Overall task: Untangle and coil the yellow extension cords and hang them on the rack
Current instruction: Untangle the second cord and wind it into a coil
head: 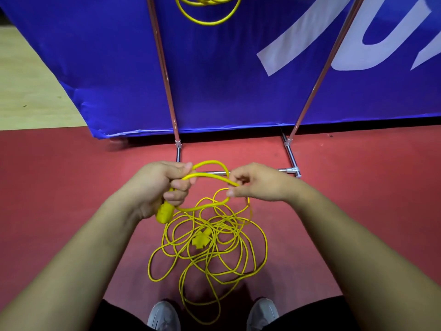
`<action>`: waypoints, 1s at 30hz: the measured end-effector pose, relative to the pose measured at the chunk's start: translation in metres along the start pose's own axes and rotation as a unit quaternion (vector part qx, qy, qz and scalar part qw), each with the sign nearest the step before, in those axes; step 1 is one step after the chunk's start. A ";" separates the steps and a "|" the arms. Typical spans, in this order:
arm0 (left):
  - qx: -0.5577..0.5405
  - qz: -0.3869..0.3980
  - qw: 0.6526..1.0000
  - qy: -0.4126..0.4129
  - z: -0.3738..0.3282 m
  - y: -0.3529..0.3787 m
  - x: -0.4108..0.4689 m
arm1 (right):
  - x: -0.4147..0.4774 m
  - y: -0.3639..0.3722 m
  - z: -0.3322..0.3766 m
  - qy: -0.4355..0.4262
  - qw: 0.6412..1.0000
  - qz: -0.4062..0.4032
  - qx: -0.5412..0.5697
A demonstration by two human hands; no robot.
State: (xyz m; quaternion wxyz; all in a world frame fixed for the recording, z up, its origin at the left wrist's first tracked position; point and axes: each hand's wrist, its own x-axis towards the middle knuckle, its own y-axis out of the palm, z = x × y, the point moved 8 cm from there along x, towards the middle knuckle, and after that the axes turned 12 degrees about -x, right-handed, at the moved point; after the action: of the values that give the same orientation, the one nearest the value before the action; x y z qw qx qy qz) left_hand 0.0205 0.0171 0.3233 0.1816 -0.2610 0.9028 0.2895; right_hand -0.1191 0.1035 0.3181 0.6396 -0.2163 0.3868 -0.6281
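A yellow extension cord (207, 249) lies in a loose tangle on the red floor between my arms, its flat plug (201, 241) in the middle of the heap. My left hand (164, 185) is shut on the cord's thick yellow connector end (164, 213) and a small loop rising from it. My right hand (255, 182) pinches the same loop a little to the right. A second yellow cord (207, 8), coiled, hangs at the top of the metal rack (164, 68).
The rack's two chrome uprights and its floor bar (290, 154) stand just beyond my hands. A blue banner (238, 80) hangs behind the rack. My two grey shoes (164, 316) are at the bottom edge, close to the cord's nearest loops. Wooden floor shows at far left.
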 end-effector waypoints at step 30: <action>0.082 -0.040 0.996 -0.018 0.006 -0.013 0.001 | -0.005 -0.011 -0.029 0.055 0.989 -0.078 0.113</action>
State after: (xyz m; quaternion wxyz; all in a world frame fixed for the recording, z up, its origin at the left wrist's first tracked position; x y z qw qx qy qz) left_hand 0.0284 0.0114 0.3123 0.2298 -0.2756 0.9091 0.2116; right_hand -0.1477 0.1132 0.3095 0.5865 -0.1375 0.3302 -0.7266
